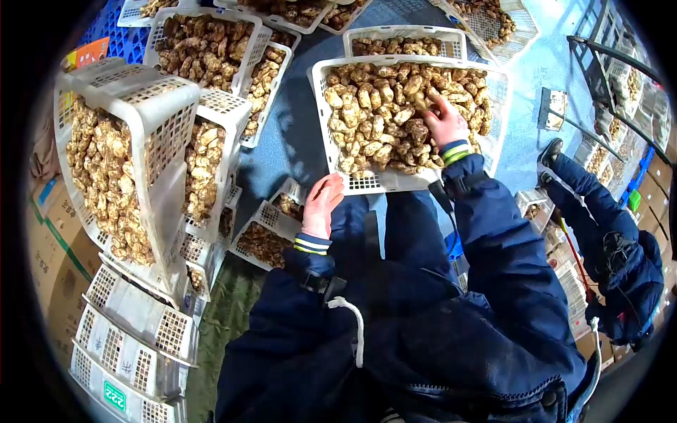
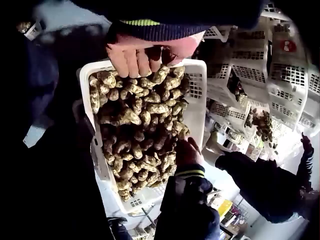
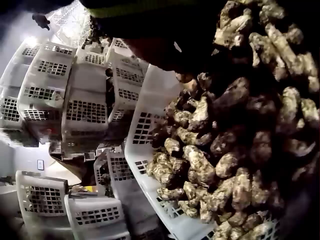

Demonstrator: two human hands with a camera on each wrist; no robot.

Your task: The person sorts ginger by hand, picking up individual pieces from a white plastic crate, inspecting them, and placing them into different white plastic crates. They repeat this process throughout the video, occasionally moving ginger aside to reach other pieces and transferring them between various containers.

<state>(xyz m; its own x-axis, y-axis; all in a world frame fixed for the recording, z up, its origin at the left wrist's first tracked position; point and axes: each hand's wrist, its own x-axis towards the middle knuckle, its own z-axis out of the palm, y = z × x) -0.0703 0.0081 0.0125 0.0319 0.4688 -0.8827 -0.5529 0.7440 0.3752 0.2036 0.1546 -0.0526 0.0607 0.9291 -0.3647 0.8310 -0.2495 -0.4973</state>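
A white plastic crate [image 1: 499, 113] full of knobbly tan-and-brown pieces [image 1: 381, 106], like tubers or mushrooms, stands in front of me. My left hand [image 1: 322, 204] is at its near left corner. In the left wrist view, the left hand's fingers [image 2: 131, 64] curl over the crate's rim. My right hand [image 1: 449, 125] reaches over the crate's right half, fingertips down among the pieces; I cannot tell whether it pinches one. The right wrist view shows the right hand as a dark shape above the pieces [image 3: 200, 165], its fingertips hidden.
Tall stacks of white crates [image 1: 166, 141] with similar pieces rise on the left. Another filled crate [image 1: 405, 32] lies just beyond mine, and smaller ones [image 1: 257, 243] are low at the left. A person in dark clothes [image 1: 613, 247] is at the right, near a metal-framed rack [image 1: 620, 70].
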